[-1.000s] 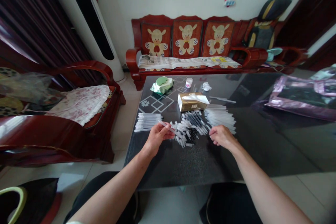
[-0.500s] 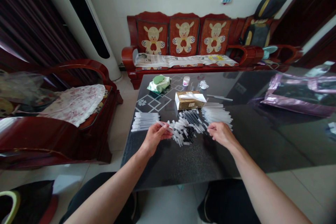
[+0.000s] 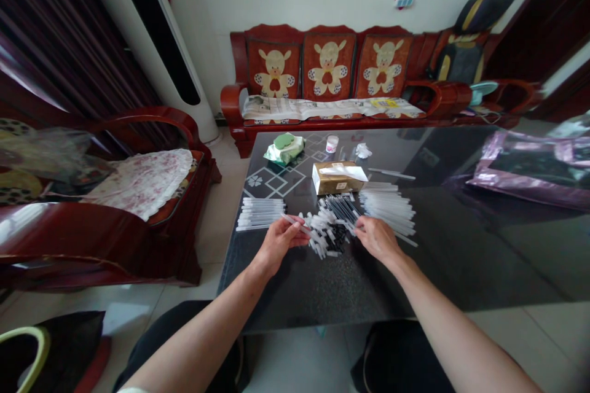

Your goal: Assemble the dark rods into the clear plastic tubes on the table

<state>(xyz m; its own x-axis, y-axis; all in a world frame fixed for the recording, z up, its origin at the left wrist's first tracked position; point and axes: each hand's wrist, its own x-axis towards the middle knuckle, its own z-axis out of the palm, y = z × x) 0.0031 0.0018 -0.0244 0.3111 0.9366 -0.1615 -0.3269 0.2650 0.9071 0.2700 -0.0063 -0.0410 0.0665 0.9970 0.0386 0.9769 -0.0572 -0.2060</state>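
Note:
My left hand (image 3: 282,239) is closed in a pinch around a whitish translucent pen barrel (image 3: 295,223), which slants down to the right. Close to its fingertips lies a loose heap of white and black pen caps (image 3: 325,233). My right hand (image 3: 377,237) has its fingers pinched together at the right end of a bundle of dark pen refills (image 3: 340,206); what they grip, if anything, is too small to make out. Right of the refills spreads a pile of white translucent barrels (image 3: 388,206). A row of pens (image 3: 262,214) lies to the left of my left hand.
A tissue box (image 3: 338,184) stands behind the refills on the dark table (image 3: 313,301). Further back are a green wipes pack (image 3: 284,148), a small white cup (image 3: 332,143) and a crumpled tissue (image 3: 363,150). A purple-edged clear bag (image 3: 488,163) lies at the right.
My right hand has moved slightly left toward the refills and caps, uncovering more of the barrel pile. The left hand keeps its hold on the barrel. The view has shifted slightly.

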